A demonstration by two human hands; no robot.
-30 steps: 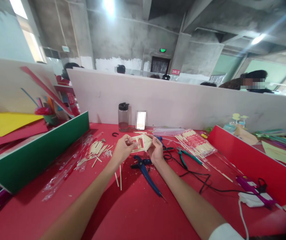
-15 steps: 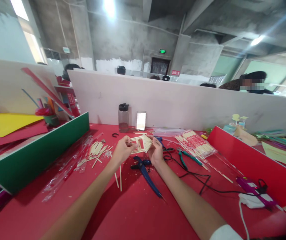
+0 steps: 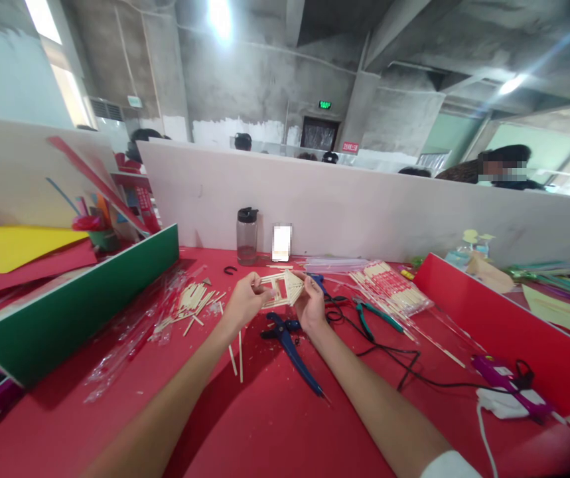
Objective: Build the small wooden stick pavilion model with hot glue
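Note:
A small frame of pale wooden sticks (image 3: pixel 293 287), with a pointed, close-set part at its right, is held above the red table (image 3: pixel 265 431). My left hand (image 3: pixel 247 297) pinches its left side between thumb and fingers. On the right side, my right hand (image 3: pixel 310 302) grips the pointed part; some of its fingers are hidden behind it. Just below the hands lies a blue-handled cutting tool (image 3: pixel 297 358). Two loose sticks (image 3: pixel 240 357) rest left of the tool, and a heap of short sticks (image 3: pixel 195 299) lies further left.
A bottle (image 3: pixel 247 238) and a bright blurred rectangle (image 3: pixel 281 243) stand by the white partition (image 3: pixel 364 206). Green-handled pliers (image 3: pixel 381 315), black cable and bagged sticks (image 3: pixel 397 287) lie right. A green board (image 3: pixel 90 299) and red board (image 3: pixel 508 332) flank the table; a purple power strip (image 3: pixel 508 385) is at right.

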